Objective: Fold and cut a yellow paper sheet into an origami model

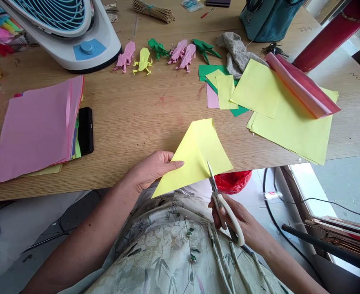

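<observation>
My left hand (155, 167) pinches the left side of a folded sheet of yellow paper (195, 151), thumb on top. The sheet is held over the table's front edge, tilted toward me. In my right hand (233, 216) are scissors (230, 214) with white handles, fingers through the loops. Their blades point up and away from me and meet the paper's lower edge, right of its middle. One blade lies in front of the paper; how far the cut runs I cannot tell.
Folded paper frogs (143, 61) in pink, yellow and green line the back of the wooden table. Yellow sheets (302, 130) and paper offcuts (227, 92) lie right. A pink paper stack (36, 126), a black phone (86, 130) and a fan (88, 49) are left. Below hangs a red bag (233, 181).
</observation>
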The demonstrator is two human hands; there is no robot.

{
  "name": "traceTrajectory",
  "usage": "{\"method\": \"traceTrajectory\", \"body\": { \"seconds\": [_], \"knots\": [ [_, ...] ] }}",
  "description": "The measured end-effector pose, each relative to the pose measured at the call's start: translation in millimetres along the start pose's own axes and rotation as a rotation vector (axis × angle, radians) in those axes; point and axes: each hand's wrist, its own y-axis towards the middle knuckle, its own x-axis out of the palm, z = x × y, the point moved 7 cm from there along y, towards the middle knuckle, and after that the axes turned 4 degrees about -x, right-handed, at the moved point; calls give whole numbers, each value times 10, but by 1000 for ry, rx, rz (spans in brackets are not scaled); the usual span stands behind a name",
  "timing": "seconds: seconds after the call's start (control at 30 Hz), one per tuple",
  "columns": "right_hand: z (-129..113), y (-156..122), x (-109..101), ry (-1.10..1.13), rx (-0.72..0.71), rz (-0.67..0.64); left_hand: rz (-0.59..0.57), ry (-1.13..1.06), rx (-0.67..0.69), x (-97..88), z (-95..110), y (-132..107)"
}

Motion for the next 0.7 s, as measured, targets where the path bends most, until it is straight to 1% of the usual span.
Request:
{"method": "traceTrajectory", "body": {
  "seconds": [0.27, 0.7],
  "knots": [
    [-7, 12, 1, 2, 9, -4, -3, -17, -4, 9, 5, -6],
    [30, 28, 3, -6, 11, -15, -6, 20, 13, -1, 17, -6]
  ]
}}
